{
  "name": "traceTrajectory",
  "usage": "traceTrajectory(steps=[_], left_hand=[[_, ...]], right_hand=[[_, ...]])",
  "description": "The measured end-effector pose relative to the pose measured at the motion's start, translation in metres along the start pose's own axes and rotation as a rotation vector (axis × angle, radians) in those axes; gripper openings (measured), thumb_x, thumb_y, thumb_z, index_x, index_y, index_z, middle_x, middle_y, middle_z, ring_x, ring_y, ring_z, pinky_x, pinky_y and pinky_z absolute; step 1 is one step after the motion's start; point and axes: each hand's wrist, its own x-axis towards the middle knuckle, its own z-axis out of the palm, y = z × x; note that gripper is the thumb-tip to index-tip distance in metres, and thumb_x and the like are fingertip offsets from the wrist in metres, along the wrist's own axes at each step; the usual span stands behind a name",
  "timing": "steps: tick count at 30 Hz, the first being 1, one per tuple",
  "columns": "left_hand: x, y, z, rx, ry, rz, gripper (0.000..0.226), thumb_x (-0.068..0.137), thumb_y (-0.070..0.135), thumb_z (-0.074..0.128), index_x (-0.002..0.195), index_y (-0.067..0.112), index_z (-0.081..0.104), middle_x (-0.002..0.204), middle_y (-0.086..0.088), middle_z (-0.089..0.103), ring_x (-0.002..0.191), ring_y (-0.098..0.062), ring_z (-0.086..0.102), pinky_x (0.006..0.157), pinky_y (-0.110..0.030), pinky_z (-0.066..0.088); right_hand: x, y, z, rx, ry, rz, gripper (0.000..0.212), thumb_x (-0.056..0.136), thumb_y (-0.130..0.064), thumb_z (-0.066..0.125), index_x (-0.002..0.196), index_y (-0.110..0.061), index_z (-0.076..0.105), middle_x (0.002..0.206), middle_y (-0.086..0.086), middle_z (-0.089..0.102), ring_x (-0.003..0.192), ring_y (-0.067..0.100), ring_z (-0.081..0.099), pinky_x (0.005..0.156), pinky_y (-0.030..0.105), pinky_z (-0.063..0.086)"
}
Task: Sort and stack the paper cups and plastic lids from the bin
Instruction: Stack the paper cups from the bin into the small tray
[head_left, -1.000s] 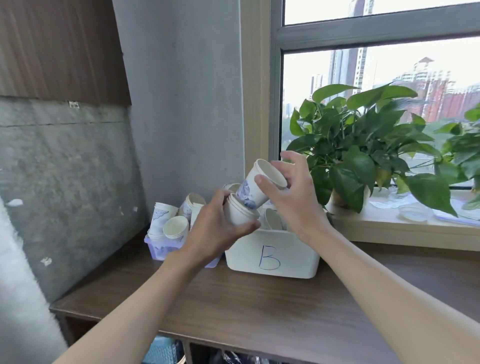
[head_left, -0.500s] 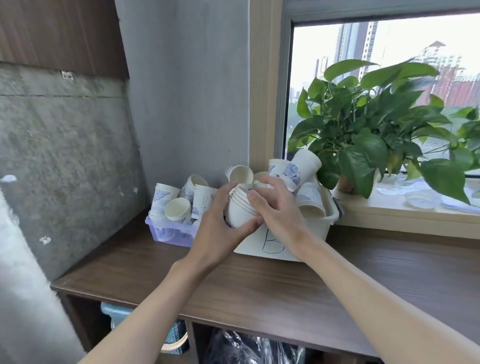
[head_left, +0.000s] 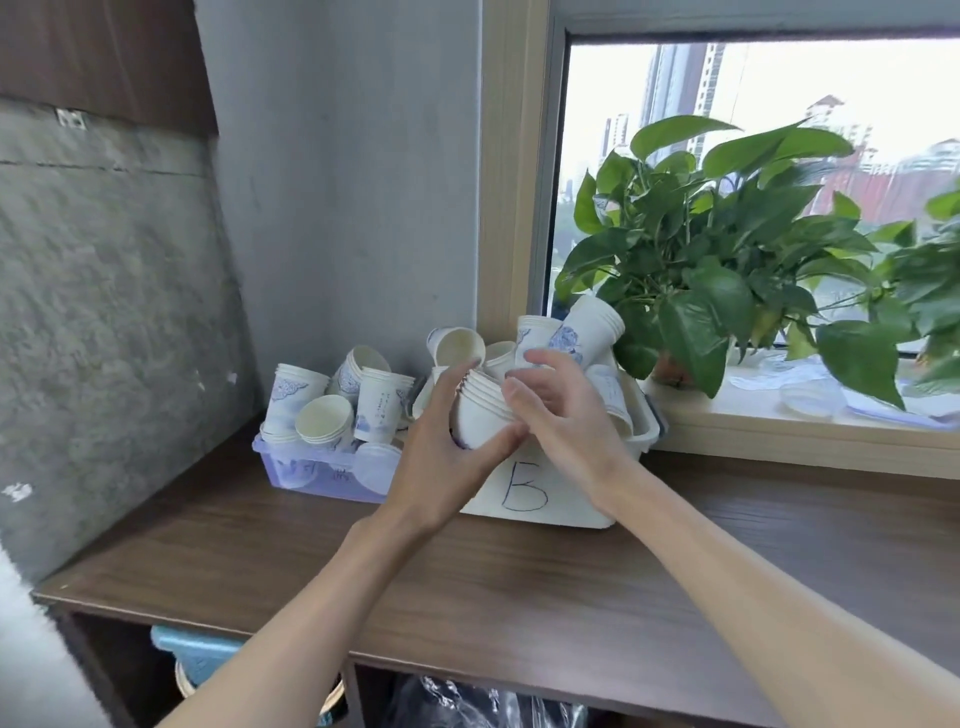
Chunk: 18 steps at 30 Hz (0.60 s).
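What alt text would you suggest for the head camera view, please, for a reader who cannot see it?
A person's left hand grips a nested stack of paper cups by a white bin marked B, the right hand at its open end. A purple tray of cups sits beside the bin, a plant on the windowsill.

right hand (head_left: 563, 415): single cup held up a second ago is out of it, fingers now loose, thumb at the rims | nested stack (head_left: 480, 418): lowered, now before white bin (head_left: 571, 499) | left hand (head_left: 441, 452): came down with it, gripping
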Motion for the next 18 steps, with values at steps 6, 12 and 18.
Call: traceTrajectory(steps=[6,12,18], left_hand=[[0.033,0.005,0.003,0.116,0.047,0.059,0.068,0.08,0.046,0.077,0.134,0.053,0.037,0.11,0.019,0.065,0.084,-0.011,0.065,0.076,-0.041,0.058],[0.05,0.001,0.013,0.257,-0.006,0.094,0.072,0.08,0.044,0.076,0.138,0.052,0.035,0.11,0.027,0.061,0.092,0.004,0.06,0.086,-0.034,0.054],[0.059,-0.002,0.016,0.286,-0.008,0.119,0.072,0.08,0.044,0.077,0.14,0.05,0.036,0.109,0.029,0.061,0.089,0.003,0.062,0.084,-0.033,0.055]], right_hand=[[0.045,0.01,-0.035,-0.376,0.249,-0.152,0.044,0.087,-0.032,0.068,0.125,-0.022,0.05,0.116,-0.004,0.056,0.11,0.013,0.05,0.095,0.029,0.043],[0.082,0.025,-0.062,-0.635,0.443,-0.106,0.067,0.084,-0.033,0.068,0.142,-0.017,0.038,0.14,0.005,0.042,0.122,0.025,0.036,0.099,0.035,0.031],[0.098,0.037,-0.065,-0.531,0.422,-0.011,0.059,0.086,-0.023,0.067,0.139,-0.014,0.042,0.135,0.005,0.051,0.119,0.024,0.049,0.102,0.043,0.04]])
